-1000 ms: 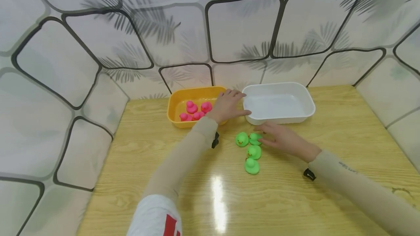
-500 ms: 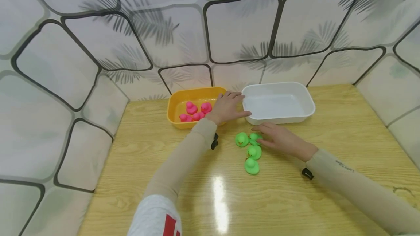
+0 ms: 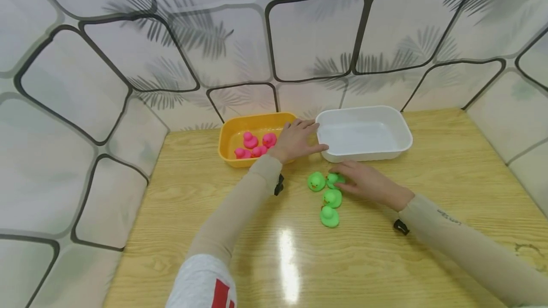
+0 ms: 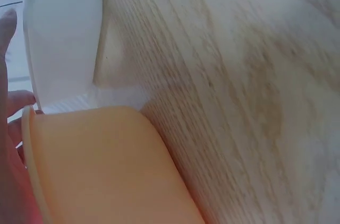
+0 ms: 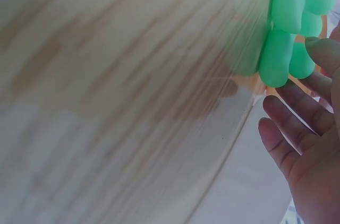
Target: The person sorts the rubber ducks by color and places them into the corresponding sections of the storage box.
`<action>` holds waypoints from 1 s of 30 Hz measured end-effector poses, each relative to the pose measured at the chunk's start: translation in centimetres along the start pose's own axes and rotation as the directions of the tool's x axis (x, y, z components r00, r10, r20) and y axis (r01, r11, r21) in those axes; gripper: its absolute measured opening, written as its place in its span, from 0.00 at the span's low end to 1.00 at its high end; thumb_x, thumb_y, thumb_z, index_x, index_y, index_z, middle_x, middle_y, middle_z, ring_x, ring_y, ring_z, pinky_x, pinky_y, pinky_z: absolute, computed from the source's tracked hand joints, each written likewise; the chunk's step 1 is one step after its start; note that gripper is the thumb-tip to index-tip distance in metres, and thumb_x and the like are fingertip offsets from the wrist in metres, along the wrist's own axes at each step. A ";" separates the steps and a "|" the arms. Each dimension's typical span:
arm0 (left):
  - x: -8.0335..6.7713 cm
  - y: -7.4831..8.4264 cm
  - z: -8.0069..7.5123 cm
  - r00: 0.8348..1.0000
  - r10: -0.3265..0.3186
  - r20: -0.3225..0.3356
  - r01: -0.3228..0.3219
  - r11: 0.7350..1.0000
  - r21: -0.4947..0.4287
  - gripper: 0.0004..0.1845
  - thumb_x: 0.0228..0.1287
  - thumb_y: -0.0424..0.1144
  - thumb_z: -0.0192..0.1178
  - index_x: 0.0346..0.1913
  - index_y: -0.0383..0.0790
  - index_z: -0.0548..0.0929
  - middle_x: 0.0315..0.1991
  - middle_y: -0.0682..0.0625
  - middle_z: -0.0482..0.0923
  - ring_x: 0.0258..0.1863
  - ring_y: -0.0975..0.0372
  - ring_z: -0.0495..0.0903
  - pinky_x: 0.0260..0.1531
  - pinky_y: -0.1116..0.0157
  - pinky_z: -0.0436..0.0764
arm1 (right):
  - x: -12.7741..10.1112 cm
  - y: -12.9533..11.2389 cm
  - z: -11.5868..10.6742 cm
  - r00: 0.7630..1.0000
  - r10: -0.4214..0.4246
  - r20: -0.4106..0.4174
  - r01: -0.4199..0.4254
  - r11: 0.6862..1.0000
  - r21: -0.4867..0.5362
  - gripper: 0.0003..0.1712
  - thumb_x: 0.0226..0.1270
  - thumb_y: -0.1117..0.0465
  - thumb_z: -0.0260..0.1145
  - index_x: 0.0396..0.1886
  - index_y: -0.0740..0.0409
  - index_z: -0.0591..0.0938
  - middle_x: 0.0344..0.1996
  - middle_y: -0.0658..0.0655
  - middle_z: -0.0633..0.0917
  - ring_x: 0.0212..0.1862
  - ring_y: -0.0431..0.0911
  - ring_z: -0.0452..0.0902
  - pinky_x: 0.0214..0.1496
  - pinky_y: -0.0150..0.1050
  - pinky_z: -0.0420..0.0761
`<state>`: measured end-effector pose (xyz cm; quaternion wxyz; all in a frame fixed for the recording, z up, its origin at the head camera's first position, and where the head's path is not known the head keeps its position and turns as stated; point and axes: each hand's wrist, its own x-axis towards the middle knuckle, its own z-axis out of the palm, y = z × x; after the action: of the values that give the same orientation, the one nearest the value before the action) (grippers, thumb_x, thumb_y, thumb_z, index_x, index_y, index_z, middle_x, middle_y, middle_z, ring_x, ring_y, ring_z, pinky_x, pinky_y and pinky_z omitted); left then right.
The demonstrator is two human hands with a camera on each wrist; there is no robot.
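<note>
My left hand is spread over the right end of a yellow-orange tray, its fingertips reaching the left rim of a white tray. Several pink rubber ducks lie in the yellow-orange tray. In front of the white tray, my right hand has its thumb and fingers loosely on either side of a green rubber duck. In the right wrist view the fingers are relaxed beside that duck. The other green ducks sit close by on the table; one is nearest me.
Both trays stand side by side at the back of a wood-grain table. A patterned cloth wall rises right behind them and along the sides. A light glare lies on the tabletop near the front.
Both hands stay almost where they were; the right hand has shifted slightly left toward the green duck. The ducks and trays hold their places.
</note>
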<state>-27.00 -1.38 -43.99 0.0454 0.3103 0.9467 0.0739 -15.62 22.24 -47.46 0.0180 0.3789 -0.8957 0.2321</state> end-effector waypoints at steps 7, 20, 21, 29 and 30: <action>0.0 0.1 0.0 1.000 0.013 -0.010 -0.013 1.000 -0.018 0.49 0.67 0.75 0.54 0.81 0.48 0.64 0.81 0.52 0.61 0.77 0.53 0.61 0.71 0.49 0.64 | -0.3 0.2 -0.4 0.995 0.091 0.041 -0.092 0.995 0.029 0.15 0.70 0.62 0.73 0.53 0.58 0.83 0.47 0.53 0.85 0.52 0.50 0.83 0.57 0.52 0.83; -0.1 0.2 -0.1 1.000 0.008 -0.006 -0.008 1.000 -0.029 0.49 0.67 0.75 0.54 0.81 0.47 0.64 0.81 0.52 0.61 0.76 0.52 0.62 0.71 0.47 0.64 | -1.7 1.1 -3.8 0.990 0.129 0.049 -0.132 0.988 0.075 0.12 0.70 0.63 0.73 0.51 0.58 0.85 0.46 0.52 0.88 0.52 0.50 0.84 0.56 0.52 0.83; -0.1 0.2 -0.1 1.000 0.007 -0.005 -0.007 1.000 -0.028 0.49 0.67 0.75 0.55 0.81 0.47 0.64 0.81 0.52 0.61 0.76 0.52 0.62 0.71 0.47 0.64 | -1.7 1.2 -4.1 0.992 0.119 0.036 -0.121 0.990 0.070 0.12 0.69 0.64 0.73 0.51 0.58 0.85 0.46 0.52 0.88 0.51 0.50 0.84 0.55 0.52 0.83; -0.1 0.3 -0.2 1.000 0.006 0.004 -0.006 1.000 -0.022 0.50 0.67 0.75 0.54 0.81 0.46 0.63 0.81 0.52 0.60 0.77 0.53 0.61 0.71 0.49 0.64 | -1.9 1.5 -6.7 0.995 0.044 -0.085 -0.045 0.999 -0.007 0.13 0.62 0.67 0.77 0.45 0.56 0.87 0.41 0.49 0.88 0.46 0.47 0.85 0.49 0.49 0.83; -0.1 0.4 -0.2 1.000 0.006 0.007 -0.006 1.000 -0.017 0.50 0.67 0.75 0.54 0.82 0.47 0.63 0.82 0.52 0.59 0.77 0.53 0.61 0.71 0.49 0.64 | -1.8 1.6 -7.1 0.994 0.046 -0.094 -0.048 0.999 -0.018 0.13 0.62 0.67 0.78 0.45 0.56 0.87 0.41 0.49 0.88 0.46 0.47 0.85 0.48 0.48 0.83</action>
<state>-26.76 -1.17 -43.68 0.0513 0.3128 0.9450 0.0811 -16.42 27.46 -42.13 0.0585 0.3463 -0.9048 0.2410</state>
